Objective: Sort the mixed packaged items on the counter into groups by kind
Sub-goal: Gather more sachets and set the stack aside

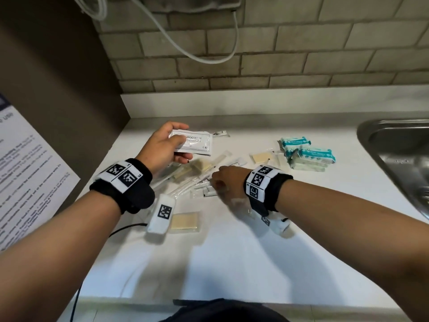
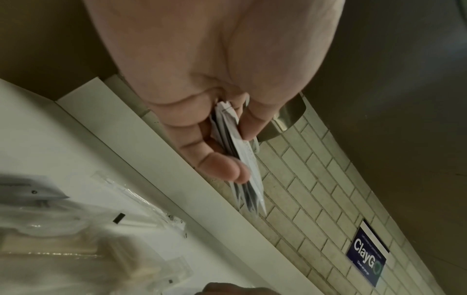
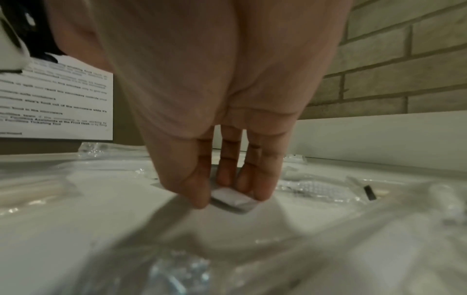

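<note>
Wall notice (image 1: 25,173): printed sheet, far left.
My left hand (image 1: 162,147): raised above the counter (image 1: 232,252), fingers and thumb clamped on a stack of shampoo sachets (image 1: 193,142).
Mixed pile (image 1: 185,175): clear-wrapped items, centre of counter.
My right hand (image 1: 226,180): fingertips pinching a small white packet (image 3: 233,198) in the pile.
Teal packs (image 1: 308,154): grouped right, near the sink (image 1: 394,147).

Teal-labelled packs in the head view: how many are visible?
3 teal-labelled packs on the counter beside the sink: one at the back, one partly covered in front of it, one to its right. More may lie hidden underneath.
</note>
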The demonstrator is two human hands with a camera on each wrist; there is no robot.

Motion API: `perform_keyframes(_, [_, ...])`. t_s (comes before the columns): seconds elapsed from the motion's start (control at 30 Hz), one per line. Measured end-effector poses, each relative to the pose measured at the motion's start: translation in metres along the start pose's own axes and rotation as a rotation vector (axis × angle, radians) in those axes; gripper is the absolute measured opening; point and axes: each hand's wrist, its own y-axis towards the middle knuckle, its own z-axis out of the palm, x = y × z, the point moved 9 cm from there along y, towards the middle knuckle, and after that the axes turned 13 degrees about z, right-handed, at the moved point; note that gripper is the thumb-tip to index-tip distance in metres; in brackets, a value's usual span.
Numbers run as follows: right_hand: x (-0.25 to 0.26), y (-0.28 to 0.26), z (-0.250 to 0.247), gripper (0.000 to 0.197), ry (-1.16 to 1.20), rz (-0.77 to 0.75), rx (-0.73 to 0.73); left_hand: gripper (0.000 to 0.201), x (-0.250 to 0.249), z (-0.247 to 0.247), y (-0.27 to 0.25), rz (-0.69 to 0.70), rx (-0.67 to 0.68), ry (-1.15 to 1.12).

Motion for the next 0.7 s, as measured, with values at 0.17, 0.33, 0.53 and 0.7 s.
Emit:
perform_keyframes(0.17, [0.006, -0.005, 0.000, 0.032, -0.033, -0.019, -0.045, 0.021, -0.002, 0.002, -0.003, 0.010, 0.021, 0.014])
perform_keyframes(0.33, [0.003, -0.023, -0.048, 0.036, -0.008, -0.011, -0.200, 0.026, 0.002, -0.020, -0.002, 0.013, -0.035, 0.021])
perform_keyframes(0.53, [0.014, -0.038, -0.117, 0.028, 0.396, -0.055, -0.177, 0.026, 0.024, -0.038, -0.004, -0.062, -0.049, 0.044])
perform_keyframes(0.7, [0.046, -0.026, -0.157, 0.034, 0.727, -0.178, -0.261, 0.026, 0.030, -0.050, -0.009, -0.112, -0.070, -0.102])
